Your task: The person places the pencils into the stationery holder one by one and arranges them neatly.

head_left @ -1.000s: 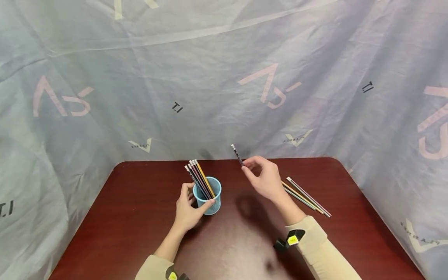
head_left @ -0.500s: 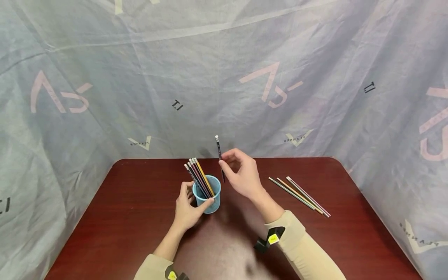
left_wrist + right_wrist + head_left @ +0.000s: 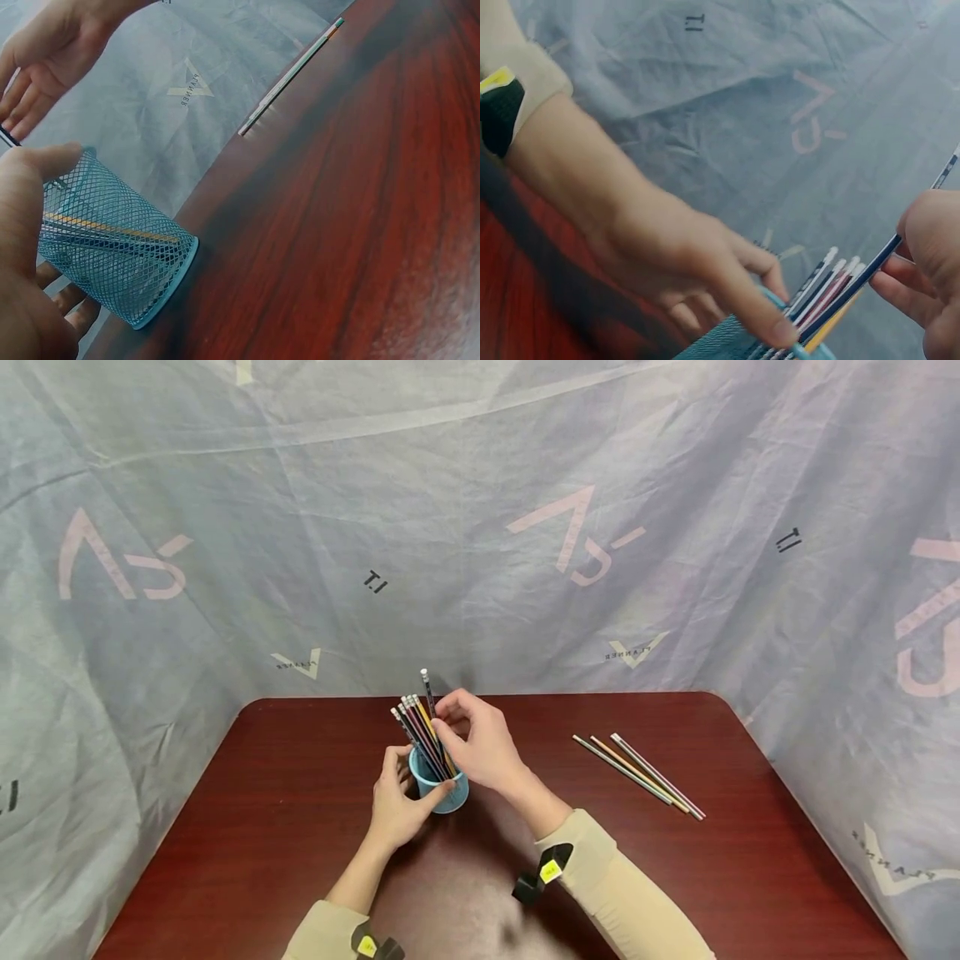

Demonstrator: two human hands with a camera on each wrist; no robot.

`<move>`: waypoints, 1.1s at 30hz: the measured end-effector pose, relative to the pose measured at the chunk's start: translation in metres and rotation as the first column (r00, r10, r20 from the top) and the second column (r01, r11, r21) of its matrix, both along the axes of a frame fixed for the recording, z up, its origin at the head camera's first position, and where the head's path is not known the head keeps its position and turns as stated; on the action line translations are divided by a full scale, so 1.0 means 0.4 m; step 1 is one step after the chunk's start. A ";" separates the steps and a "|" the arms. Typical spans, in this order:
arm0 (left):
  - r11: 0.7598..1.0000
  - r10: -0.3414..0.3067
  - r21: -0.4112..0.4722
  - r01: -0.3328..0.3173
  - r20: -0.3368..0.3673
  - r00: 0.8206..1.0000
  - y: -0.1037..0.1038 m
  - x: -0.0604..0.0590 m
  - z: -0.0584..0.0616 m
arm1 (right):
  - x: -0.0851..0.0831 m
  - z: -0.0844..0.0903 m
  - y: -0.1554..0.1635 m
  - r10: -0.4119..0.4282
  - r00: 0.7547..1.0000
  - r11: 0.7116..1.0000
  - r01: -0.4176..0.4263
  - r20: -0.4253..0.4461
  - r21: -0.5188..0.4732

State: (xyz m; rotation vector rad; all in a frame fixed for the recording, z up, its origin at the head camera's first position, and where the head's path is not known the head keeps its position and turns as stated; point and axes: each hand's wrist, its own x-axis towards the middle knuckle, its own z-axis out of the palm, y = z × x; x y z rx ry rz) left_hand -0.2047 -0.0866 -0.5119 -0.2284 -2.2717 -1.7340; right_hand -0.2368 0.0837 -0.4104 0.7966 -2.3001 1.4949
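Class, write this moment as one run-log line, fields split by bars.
left hand: holds cup | cup: several pencils inside | right hand: pinches dark pencil at cup's mouth | table: loose pencils at right

Light blue mesh cup [image 3: 454,801] stands upright, bunch of pencils [image 3: 423,735] inside leaning left, eraser ends up. Dark pencil [image 3: 429,695] steep, white eraser up, lower end at cup mouth.

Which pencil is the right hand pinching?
The dark pencil whose white end pokes up highest above the blue cup. The right hand pinches it; the bunched pencils lean lower in the cup, and the loose pencils lie on the table.
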 end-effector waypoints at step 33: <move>1.000 -0.020 -0.023 0.019 -0.037 0.999 -0.010 0.000 -0.011 | -0.008 -0.085 -0.040 -0.101 0.992 0.925 0.122 -0.076 0.360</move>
